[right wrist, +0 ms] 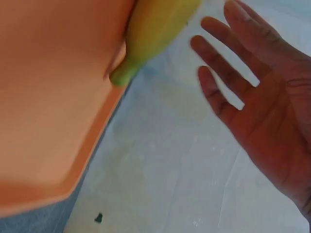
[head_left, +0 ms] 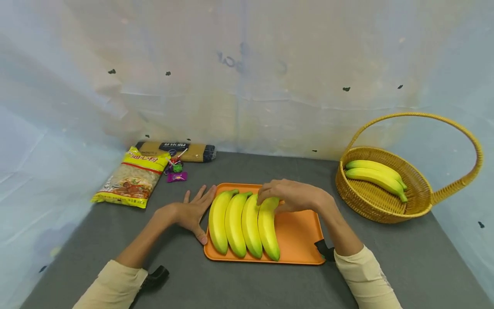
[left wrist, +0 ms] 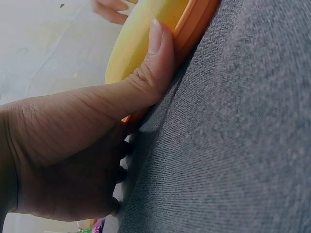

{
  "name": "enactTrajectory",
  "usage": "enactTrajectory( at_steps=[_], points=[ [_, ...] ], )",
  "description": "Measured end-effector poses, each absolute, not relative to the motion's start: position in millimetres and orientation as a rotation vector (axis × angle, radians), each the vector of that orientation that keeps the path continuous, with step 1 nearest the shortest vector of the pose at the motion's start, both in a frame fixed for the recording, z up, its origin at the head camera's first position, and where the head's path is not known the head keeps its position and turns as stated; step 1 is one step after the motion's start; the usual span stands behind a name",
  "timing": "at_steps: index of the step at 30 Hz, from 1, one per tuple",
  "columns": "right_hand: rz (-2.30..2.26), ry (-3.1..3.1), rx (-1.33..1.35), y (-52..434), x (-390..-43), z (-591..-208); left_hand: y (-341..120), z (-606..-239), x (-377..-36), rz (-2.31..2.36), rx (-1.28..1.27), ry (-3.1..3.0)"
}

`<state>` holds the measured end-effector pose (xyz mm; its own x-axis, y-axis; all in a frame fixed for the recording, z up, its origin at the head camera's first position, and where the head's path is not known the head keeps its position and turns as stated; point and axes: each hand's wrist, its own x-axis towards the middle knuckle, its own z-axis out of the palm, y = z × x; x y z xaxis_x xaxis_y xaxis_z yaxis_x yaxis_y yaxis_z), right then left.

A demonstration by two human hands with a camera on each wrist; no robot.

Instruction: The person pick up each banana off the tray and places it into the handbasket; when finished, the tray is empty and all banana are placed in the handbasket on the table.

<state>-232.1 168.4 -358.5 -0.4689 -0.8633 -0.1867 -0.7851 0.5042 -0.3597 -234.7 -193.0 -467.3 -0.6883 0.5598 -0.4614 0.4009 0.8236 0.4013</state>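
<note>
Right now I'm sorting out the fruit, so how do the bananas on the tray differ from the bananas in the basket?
The bananas on the tray number four, the bananas in the basket two. The tray bananas lie side by side, running near to far, on a flat orange tray; the basket bananas lie crosswise in a woven basket with a handle. The right hand rests on the tray bananas, while nothing touches the basket ones. Both sets are yellow with green tips.

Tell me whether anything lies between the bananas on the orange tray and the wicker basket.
Nothing visible does. Only bare grey tabletop separates the orange tray from the wicker basket. The right hand rests on the rightmost banana, nothing between them.
</note>
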Motion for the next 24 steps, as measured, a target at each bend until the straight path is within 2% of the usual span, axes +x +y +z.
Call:
enactTrajectory(
  at_steps=[4,12,18,24],
  points=[
    [-0.224,2.369,-1.331,161,-228,-366,-192,-469,-235,0.351,0.697,2.420],
    [-0.066,2.451,-1.075,169,-229,-369,-192,-467,-237,0.377,0.695,2.417],
    [-0.096,2.453,-1.124,175,-231,-368,-191,-467,-237,0.369,0.698,2.420],
    [-0.162,2.574,-1.097,200,-229,-346,-192,-468,-235,0.377,0.702,2.420]
  ],
)
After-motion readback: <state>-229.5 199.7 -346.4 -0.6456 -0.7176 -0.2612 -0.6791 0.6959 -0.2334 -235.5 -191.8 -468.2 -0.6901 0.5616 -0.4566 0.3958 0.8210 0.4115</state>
